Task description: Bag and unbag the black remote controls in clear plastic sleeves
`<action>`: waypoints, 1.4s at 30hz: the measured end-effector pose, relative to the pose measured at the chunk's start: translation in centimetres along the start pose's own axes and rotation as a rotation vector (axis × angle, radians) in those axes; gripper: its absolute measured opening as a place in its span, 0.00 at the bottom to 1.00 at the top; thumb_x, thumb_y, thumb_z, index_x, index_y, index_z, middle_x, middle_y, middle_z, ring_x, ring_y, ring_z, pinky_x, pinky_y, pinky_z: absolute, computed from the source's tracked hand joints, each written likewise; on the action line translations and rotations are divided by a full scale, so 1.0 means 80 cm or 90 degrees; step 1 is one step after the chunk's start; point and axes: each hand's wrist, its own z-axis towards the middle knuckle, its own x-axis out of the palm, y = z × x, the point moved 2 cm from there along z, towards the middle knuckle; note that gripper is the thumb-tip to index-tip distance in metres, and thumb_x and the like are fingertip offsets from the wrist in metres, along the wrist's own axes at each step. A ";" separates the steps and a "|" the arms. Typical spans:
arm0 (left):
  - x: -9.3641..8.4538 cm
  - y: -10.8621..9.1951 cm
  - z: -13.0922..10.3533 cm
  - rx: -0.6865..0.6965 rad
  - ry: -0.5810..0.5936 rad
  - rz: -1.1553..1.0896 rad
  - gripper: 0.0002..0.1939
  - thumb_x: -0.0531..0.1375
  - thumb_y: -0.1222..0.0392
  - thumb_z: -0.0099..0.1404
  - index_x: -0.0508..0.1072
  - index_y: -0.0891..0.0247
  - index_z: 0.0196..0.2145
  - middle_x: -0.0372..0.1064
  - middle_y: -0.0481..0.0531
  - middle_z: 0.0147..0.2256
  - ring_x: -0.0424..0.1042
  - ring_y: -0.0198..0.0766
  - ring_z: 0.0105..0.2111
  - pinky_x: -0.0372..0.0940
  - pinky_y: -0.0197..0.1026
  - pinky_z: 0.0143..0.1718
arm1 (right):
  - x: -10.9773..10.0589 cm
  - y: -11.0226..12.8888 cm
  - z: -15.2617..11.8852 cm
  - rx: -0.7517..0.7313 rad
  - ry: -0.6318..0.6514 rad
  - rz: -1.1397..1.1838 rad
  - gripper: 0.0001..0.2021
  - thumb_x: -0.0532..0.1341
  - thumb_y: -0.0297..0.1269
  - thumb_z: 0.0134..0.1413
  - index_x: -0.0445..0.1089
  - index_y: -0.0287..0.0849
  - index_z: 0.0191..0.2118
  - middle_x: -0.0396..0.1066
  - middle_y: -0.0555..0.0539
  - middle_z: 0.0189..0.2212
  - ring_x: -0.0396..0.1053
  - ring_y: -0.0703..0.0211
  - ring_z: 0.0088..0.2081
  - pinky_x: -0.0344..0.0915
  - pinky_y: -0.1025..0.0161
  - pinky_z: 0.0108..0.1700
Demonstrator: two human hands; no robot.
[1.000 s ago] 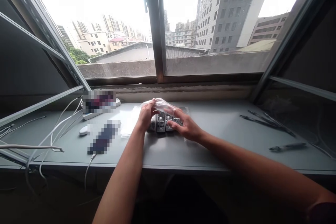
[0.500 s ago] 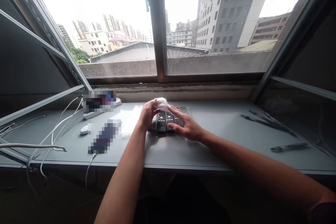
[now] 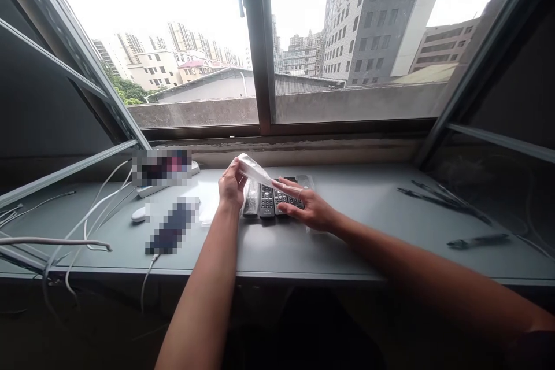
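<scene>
A clear plastic bag (image 3: 256,171) stretches slantwise between my hands, above the remotes. My left hand (image 3: 233,185) pinches its upper left end with closed fingers. The bag's lower right end meets the outstretched fingers of my right hand (image 3: 313,208); whether they are inside it or only against it I cannot make out. The right thumb is spread away from the fingers, over the row of remotes. A black remote control (image 3: 267,202) lies beside several others, partly covered by my right hand. Left of it is a remote in clear wrapping (image 3: 251,199).
White sheets or bags (image 3: 210,208) lie left of my left hand. Beyond them are a blurred phone-like object (image 3: 173,225) on a cable, a white mouse-like object (image 3: 139,215) and a power strip (image 3: 151,188). Pens (image 3: 477,241) and dark cables (image 3: 437,199) lie right, on the grey desk (image 3: 373,248).
My left hand has moved left and slightly up, drawing the crumpled bag out into a longer strip. The wrapped remote at left is more exposed. The right hand has barely moved.
</scene>
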 end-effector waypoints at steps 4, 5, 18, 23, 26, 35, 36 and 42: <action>-0.001 -0.004 0.001 -0.026 -0.014 -0.022 0.08 0.73 0.58 0.66 0.82 0.61 0.42 0.82 0.52 0.41 0.81 0.36 0.39 0.75 0.38 0.44 | -0.002 -0.003 -0.001 0.003 0.004 0.006 0.30 0.68 0.55 0.70 0.70 0.55 0.72 0.59 0.37 0.77 0.51 0.35 0.79 0.53 0.33 0.76; -0.001 -0.007 0.002 -0.007 -0.029 -0.031 0.06 0.72 0.60 0.67 0.82 0.61 0.41 0.82 0.52 0.41 0.81 0.35 0.40 0.75 0.37 0.45 | -0.003 -0.003 -0.001 0.005 0.003 0.007 0.29 0.67 0.56 0.70 0.72 0.55 0.71 0.59 0.38 0.77 0.52 0.35 0.79 0.53 0.33 0.76; -0.006 -0.008 -0.001 -0.035 -0.042 0.106 0.16 0.76 0.50 0.61 0.81 0.63 0.39 0.81 0.53 0.39 0.79 0.37 0.36 0.71 0.37 0.36 | -0.010 -0.007 0.001 0.026 -0.067 0.040 0.28 0.67 0.58 0.69 0.76 0.54 0.68 0.66 0.38 0.73 0.60 0.36 0.76 0.56 0.34 0.76; -0.007 -0.005 0.001 -0.029 -0.052 0.146 0.19 0.78 0.49 0.57 0.82 0.59 0.43 0.80 0.49 0.38 0.76 0.32 0.33 0.66 0.34 0.33 | -0.012 -0.014 0.004 0.034 -0.086 0.057 0.26 0.66 0.59 0.71 0.75 0.58 0.68 0.70 0.43 0.71 0.60 0.39 0.76 0.54 0.33 0.77; -0.008 -0.006 -0.001 -0.017 -0.074 0.157 0.19 0.79 0.50 0.55 0.82 0.60 0.41 0.78 0.49 0.36 0.74 0.31 0.32 0.65 0.33 0.32 | -0.013 -0.015 0.004 0.044 -0.085 0.058 0.26 0.66 0.59 0.71 0.75 0.59 0.68 0.70 0.44 0.71 0.61 0.39 0.75 0.56 0.32 0.76; -0.008 -0.008 0.003 -0.007 -0.077 0.112 0.16 0.78 0.52 0.59 0.81 0.60 0.41 0.78 0.49 0.37 0.77 0.34 0.35 0.70 0.35 0.36 | -0.013 -0.004 0.003 0.052 -0.094 0.130 0.26 0.66 0.58 0.69 0.76 0.56 0.67 0.76 0.46 0.66 0.68 0.40 0.71 0.60 0.34 0.75; -0.007 -0.008 0.003 -0.025 -0.066 0.092 0.17 0.76 0.48 0.61 0.81 0.60 0.41 0.79 0.51 0.38 0.77 0.35 0.36 0.69 0.35 0.35 | -0.013 -0.003 0.004 0.059 -0.091 0.164 0.26 0.66 0.58 0.69 0.75 0.56 0.68 0.77 0.47 0.64 0.71 0.40 0.69 0.62 0.34 0.74; 0.021 -0.009 -0.028 -0.024 0.175 0.072 0.33 0.65 0.28 0.66 0.82 0.60 0.49 0.80 0.61 0.52 0.79 0.46 0.48 0.70 0.39 0.38 | -0.009 -0.007 0.012 0.069 -0.112 0.386 0.36 0.64 0.59 0.70 0.65 0.48 0.76 0.77 0.40 0.64 0.73 0.40 0.68 0.65 0.35 0.72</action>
